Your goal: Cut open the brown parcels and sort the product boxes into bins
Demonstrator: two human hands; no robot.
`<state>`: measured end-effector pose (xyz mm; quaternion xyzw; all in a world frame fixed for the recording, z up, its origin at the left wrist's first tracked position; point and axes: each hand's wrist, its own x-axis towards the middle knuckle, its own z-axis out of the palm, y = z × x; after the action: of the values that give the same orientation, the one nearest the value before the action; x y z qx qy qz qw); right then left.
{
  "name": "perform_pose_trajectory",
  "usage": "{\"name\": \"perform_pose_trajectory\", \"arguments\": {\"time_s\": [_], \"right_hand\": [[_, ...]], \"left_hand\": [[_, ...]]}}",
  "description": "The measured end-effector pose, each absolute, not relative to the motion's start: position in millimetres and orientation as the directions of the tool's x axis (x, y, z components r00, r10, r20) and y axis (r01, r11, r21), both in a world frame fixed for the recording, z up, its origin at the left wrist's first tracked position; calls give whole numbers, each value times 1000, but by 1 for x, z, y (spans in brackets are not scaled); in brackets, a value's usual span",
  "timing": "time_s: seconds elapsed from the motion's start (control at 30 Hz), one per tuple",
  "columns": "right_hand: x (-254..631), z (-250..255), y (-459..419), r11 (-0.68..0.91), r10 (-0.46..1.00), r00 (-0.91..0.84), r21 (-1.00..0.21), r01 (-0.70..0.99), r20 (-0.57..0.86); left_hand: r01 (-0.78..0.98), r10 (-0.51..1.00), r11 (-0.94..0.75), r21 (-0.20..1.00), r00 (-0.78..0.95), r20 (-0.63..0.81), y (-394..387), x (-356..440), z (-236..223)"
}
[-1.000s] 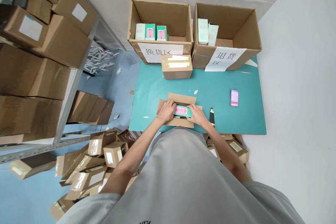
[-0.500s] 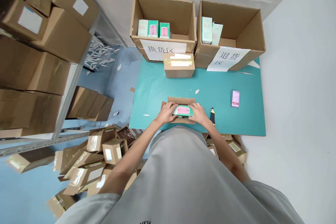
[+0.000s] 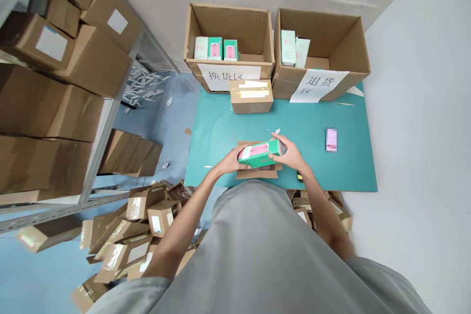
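Observation:
Between my two hands is a green product box [image 3: 259,153] with a pink picture on its upper face, tilted with its right end higher. My left hand [image 3: 233,159] grips its left end, and my right hand [image 3: 289,152] has thumb and fingers around the right end. Directly below it sits an open cardboard carton [image 3: 257,174] with its flaps spread, largely covered by the box and my hands. A black and yellow utility knife [image 3: 300,176] lies by my right wrist, mostly hidden under it.
Two large cardboard boxes with paper signs, the left [image 3: 228,14] and the right [image 3: 348,41], hold several product boxes at the table's back. A taped carton [image 3: 252,104] stands before them. A phone [image 3: 331,140] lies rightward on the green table [image 3: 349,167]. Shelved cartons [image 3: 84,59] rise at left.
The green box has come up out of the open carton in both hands and is now tilted. My right hand has moved up and right, partly covering the utility knife.

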<state>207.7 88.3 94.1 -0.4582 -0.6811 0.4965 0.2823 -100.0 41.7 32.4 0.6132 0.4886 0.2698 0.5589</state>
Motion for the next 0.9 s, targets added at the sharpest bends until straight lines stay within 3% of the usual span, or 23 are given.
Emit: {"name": "perform_pose_trajectory", "arguments": {"time_s": [0.1, 0.2, 0.47, 0.6, 0.77, 0.9], "right_hand": [[201, 109, 105, 65, 952, -307, -977, 205, -1], [188, 117, 121, 96, 984, -166, -984, 152, 70], [163, 123, 138, 146, 972, -215, -963, 227, 96], [160, 120, 137, 157, 970, -223, -954, 256, 99], [148, 112, 123, 123, 987, -137, -952, 279, 87], [142, 105, 118, 50, 998, -49, -977, 207, 40]], "left_hand": [[52, 888, 276, 960, 367, -276, 42, -96, 53], [-123, 909, 370, 921, 253, -331, 38, -85, 64], [-410, 878, 476, 778, 169, -448, 18, -64, 63], [-390, 896, 430, 814, 74, -437, 14, -60, 55], [-127, 941, 282, 951, -156, -300, 16, -55, 55], [-79, 957, 228, 970, -167, -238, 13, -54, 67]]}}
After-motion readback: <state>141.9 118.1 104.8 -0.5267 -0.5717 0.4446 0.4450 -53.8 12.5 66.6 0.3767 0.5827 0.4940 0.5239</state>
